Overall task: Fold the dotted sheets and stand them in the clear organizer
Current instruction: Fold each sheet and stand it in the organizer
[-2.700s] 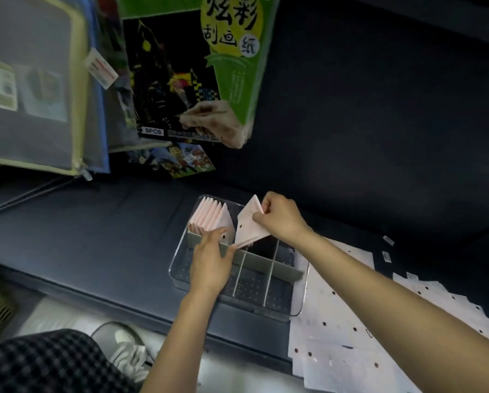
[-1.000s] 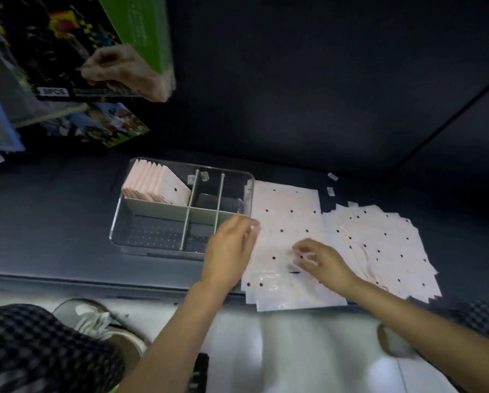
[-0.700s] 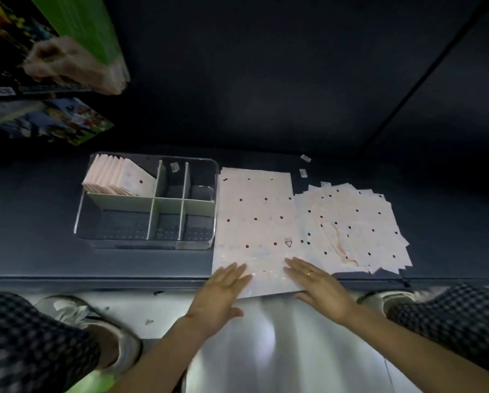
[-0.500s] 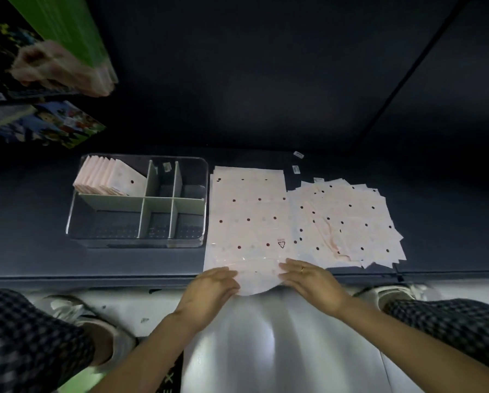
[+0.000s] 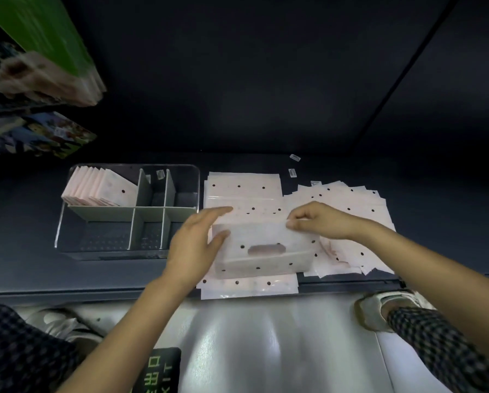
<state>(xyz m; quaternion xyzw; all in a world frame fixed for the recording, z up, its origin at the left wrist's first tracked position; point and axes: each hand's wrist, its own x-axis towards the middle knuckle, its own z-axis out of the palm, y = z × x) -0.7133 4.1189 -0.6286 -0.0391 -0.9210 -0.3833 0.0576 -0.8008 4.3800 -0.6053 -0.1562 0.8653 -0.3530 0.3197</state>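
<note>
— Pale pink, dotted: the top sheet is bent up and over on itself above the flat stack. The right hand pinches its raised edge at the right; the left hand holds its left side, thumb in front, fingers fairly straight behind.

— And underneath?

— A dark blue-grey shelf with a dark back wall; below it, a shiny pale floor.

— Around the hands?

— A looser fanned pile of dotted sheets to the right, touching the stack. Left, just beside it, the clear organizer with grey dividers; folded sheets stand in its far-left compartment. Two small labels lie behind.

— Any writing?

— A dark mat on the floor reads "EXIT", upside down. The green packet at upper left is too blurred to read.
</note>
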